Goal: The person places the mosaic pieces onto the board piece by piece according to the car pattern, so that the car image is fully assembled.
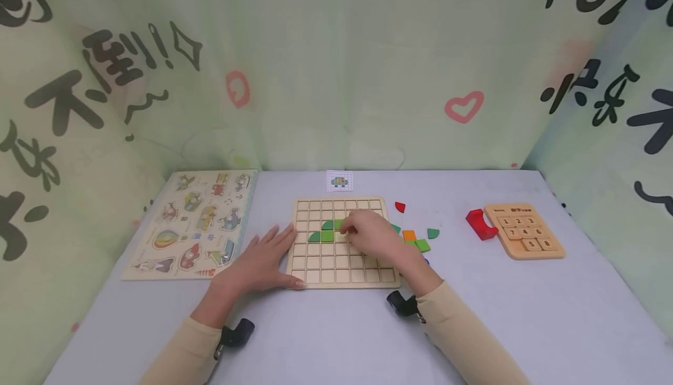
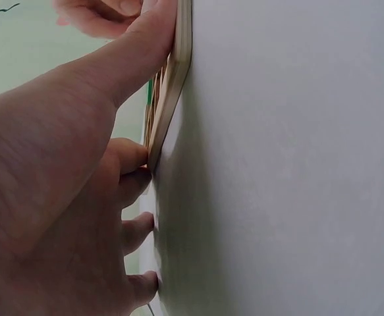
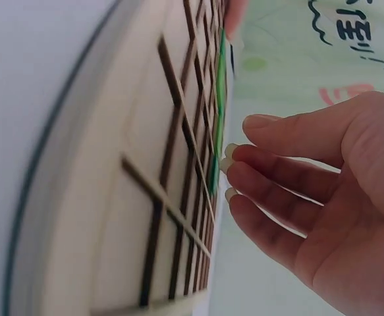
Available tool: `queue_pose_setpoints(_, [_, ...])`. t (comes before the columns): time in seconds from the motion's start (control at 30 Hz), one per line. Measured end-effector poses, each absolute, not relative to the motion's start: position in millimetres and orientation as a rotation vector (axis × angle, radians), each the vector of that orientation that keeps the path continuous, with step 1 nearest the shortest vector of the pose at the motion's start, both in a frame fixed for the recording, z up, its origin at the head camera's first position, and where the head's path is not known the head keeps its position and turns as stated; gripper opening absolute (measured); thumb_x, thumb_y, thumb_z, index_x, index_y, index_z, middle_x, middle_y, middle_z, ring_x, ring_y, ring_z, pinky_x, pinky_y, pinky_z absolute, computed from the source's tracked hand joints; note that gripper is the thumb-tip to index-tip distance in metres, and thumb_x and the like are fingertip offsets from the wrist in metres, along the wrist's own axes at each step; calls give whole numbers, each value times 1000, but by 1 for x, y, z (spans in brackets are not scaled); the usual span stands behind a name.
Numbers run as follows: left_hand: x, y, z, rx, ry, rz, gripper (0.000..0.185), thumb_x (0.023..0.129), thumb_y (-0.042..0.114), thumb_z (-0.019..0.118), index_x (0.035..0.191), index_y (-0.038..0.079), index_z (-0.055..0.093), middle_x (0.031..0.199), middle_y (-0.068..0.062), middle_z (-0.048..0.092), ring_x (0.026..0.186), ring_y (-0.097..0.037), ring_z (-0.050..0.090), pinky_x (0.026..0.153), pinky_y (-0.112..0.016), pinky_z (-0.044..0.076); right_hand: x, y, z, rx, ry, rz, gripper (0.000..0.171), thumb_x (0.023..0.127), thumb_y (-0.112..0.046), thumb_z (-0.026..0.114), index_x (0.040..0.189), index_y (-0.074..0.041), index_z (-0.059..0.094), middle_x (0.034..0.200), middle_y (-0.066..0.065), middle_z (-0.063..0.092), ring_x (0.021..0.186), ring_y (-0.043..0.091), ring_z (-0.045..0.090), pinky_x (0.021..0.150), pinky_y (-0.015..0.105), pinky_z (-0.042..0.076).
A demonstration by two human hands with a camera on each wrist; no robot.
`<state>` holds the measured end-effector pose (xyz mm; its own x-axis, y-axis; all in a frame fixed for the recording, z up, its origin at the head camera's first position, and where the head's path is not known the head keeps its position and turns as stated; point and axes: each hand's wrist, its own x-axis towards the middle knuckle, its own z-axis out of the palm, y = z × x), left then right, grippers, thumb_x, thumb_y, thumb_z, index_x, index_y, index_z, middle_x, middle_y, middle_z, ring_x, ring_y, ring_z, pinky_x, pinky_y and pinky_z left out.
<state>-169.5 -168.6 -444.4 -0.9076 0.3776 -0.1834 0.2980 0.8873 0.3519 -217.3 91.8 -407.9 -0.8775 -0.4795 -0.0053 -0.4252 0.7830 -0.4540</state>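
A wooden grid board [image 1: 315,277] lies on the table. Green square tiles [image 1: 327,236] and dark green quarter-round tiles [image 1: 314,237] sit in its cells. My left hand [image 1: 263,262] is spread along the board's left side, thumb at the near left corner; in the left wrist view its fingertips [image 2: 142,155] touch the edge. Over the board's upper middle is my right hand [image 1: 370,233], fingertips right at a green square tile [image 1: 339,224]. Nothing shows between thumb and bent fingers in the right wrist view, where green tiles [image 3: 220,85] stand just beyond.
Loose tiles lie right of the board, including an orange square [image 1: 409,235], a green square [image 1: 423,245] and a red piece [image 1: 400,207]. A small picture card [image 1: 339,181] lies behind. A picture board [image 1: 184,221] is at left; a red block [image 1: 481,225] and wooden number board [image 1: 531,232] at right.
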Motion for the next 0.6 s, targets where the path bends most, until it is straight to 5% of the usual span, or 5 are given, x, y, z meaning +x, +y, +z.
queue_pose_setpoints(0.37, [-170,-168,-445,509,2808,442,120,70,74,72,160,15,19,168,-1,15,156,-35,10,123,-64,13,-222,158,-399,-489,2910,-612,31,85,3,61,113,-3,73,101,10,71,86,21,60,71,32,53])
queue_pose_setpoints(0.6, [-168,-169,-443,506,2807,465,120,70,72,73,160,13,20,168,-3,16,156,-37,10,122,-65,12,-224,183,-398,-210,2891,-551,32,88,0,60,119,-1,71,118,17,68,99,28,59,89,44,57])
